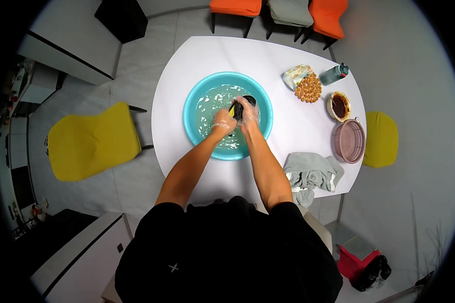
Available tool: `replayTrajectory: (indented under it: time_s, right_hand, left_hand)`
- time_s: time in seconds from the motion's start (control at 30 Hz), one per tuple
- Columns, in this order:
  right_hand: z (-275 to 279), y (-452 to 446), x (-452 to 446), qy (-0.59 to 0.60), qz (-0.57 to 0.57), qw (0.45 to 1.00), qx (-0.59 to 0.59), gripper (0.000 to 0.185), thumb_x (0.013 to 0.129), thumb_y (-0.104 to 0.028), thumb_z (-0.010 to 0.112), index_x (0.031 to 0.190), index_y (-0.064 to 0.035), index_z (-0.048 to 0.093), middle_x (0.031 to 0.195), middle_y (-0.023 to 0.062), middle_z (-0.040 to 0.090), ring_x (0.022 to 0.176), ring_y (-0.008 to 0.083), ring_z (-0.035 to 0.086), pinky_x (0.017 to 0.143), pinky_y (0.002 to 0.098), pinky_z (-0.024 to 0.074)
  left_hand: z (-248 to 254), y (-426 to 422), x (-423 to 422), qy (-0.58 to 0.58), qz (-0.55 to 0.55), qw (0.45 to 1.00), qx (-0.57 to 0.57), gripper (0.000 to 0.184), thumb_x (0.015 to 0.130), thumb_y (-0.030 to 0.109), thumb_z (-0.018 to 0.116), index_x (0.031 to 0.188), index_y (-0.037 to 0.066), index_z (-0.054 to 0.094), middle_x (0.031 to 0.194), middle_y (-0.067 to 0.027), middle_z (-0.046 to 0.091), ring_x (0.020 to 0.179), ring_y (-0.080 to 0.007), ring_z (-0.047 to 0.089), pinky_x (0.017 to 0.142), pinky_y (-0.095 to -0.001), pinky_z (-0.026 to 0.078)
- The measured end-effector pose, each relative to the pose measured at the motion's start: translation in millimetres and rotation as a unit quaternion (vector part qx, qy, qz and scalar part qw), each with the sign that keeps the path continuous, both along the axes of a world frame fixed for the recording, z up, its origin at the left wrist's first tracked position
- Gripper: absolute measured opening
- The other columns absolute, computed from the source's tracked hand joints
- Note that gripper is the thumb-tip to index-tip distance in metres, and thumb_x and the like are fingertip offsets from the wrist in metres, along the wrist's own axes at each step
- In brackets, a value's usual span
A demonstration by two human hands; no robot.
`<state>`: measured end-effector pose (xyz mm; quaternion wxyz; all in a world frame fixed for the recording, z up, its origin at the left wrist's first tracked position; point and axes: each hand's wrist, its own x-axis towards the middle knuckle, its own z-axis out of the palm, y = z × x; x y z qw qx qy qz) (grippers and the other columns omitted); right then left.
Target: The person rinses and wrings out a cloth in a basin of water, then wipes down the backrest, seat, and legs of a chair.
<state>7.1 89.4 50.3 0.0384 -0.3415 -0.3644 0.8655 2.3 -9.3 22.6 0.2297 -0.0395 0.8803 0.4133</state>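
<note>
While over a basin (189, 116), left hand (224, 121), right hand (248, 112) on black item (238, 111)

On the right of the white surface (172, 106): a teal bottle (332, 74), a cluster of small brown pieces (308, 89) beside a patterned packet (294, 77), a bowl (330, 108) with dark contents, a pink basket (350, 144). Beyond, a grey chair (290, 12) between two orange chairs (235, 7).

Black shirt (232, 247), short sleeves (162, 217), small pale X-shaped mark (173, 267) — clear, crinkled gloves (249, 117)
</note>
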Motion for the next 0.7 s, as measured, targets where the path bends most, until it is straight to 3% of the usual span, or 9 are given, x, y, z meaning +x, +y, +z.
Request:
replayTrajectory:
  time_s: [0.1, 0.23, 0.33, 0.53, 0.63, 0.7]
  right_hand:
    - [-8.7, -2.3, -13.2, 0.001, -0.027, 0.999, 0.042, 0.026, 0.08, -0.003, 0.075, 0.098, 0.0004, 0.055, 0.081, 0.0127, 0.065, 0.068, 0.021, 0.065, 0.064, 0.0329, 0.0568]
    - [-18.4, -4.4, -19.8, 0.034, -0.029, 0.994, 0.096, 0.029, 0.081, -0.008, 0.079, 0.098, -0.0006, 0.056, 0.086, 0.0104, 0.063, 0.067, 0.0204, 0.06, 0.06, 0.0329, 0.052]
    - [-25.6, -13.7, -30.2, -0.042, -0.097, 0.973, 0.205, 0.031, 0.08, -0.011, 0.081, 0.1, -0.0012, 0.059, 0.086, 0.0084, 0.062, 0.071, 0.0192, 0.058, 0.064, 0.0343, 0.0509]
    - [-33.4, -16.6, -37.0, -0.084, -0.067, 0.973, 0.204, 0.035, 0.078, -0.012, 0.084, 0.102, -0.0013, 0.062, 0.088, 0.0072, 0.062, 0.076, 0.0187, 0.056, 0.07, 0.0352, 0.0497]
    - [-16.0, -19.1, -34.6, -0.123, -0.043, 0.958, 0.257, 0.032, 0.08, -0.023, 0.083, 0.095, -0.0052, 0.061, 0.077, 0.0054, 0.059, 0.065, 0.0179, 0.053, 0.059, 0.0343, 0.0477]
    - [-3.5, -14.4, -32.5, -0.166, -0.008, 0.976, 0.139, 0.033, 0.083, -0.033, 0.079, 0.09, -0.0081, 0.059, 0.067, 0.0036, 0.053, 0.056, 0.017, 0.049, 0.052, 0.0334, 0.044]
  left_hand:
    - [3.3, 4.3, -4.9, -0.017, 0.005, 1.0, 0.002, 0.027, 0.078, 0.015, 0.067, 0.103, 0.005, 0.071, 0.102, -0.0283, 0.068, 0.101, -0.0468, 0.064, 0.089, -0.0505, 0.051]
    - [-6.5, 5.6, -12.1, -0.013, 0.01, 1.0, -0.013, 0.031, 0.077, 0.018, 0.071, 0.104, 0.001, 0.07, 0.103, -0.0295, 0.068, 0.103, -0.0474, 0.063, 0.09, -0.0503, 0.051]
    - [-8.6, 2.1, -12.5, 0.031, 0.01, 0.999, 0.018, 0.035, 0.076, 0.019, 0.073, 0.106, 0.002, 0.07, 0.104, -0.0297, 0.067, 0.103, -0.0475, 0.063, 0.09, -0.0503, 0.051]
    - [-10.7, -9.9, -11.1, 0.041, -0.041, 0.998, 0.004, 0.035, 0.079, 0.021, 0.073, 0.112, 0.009, 0.071, 0.105, -0.028, 0.068, 0.103, -0.0468, 0.063, 0.09, -0.05, 0.052]
    - [8.8, -14.0, -7.8, 0.031, -0.093, 0.994, -0.041, 0.036, 0.08, 0.025, 0.073, 0.112, 0.01, 0.071, 0.106, -0.0264, 0.068, 0.103, -0.0459, 0.064, 0.09, -0.0499, 0.052]
    - [15.1, -16.9, -3.5, 0.033, -0.112, 0.991, -0.061, 0.035, 0.079, 0.026, 0.071, 0.108, 0.006, 0.071, 0.1, -0.0272, 0.069, 0.098, -0.0462, 0.065, 0.087, -0.0507, 0.052]
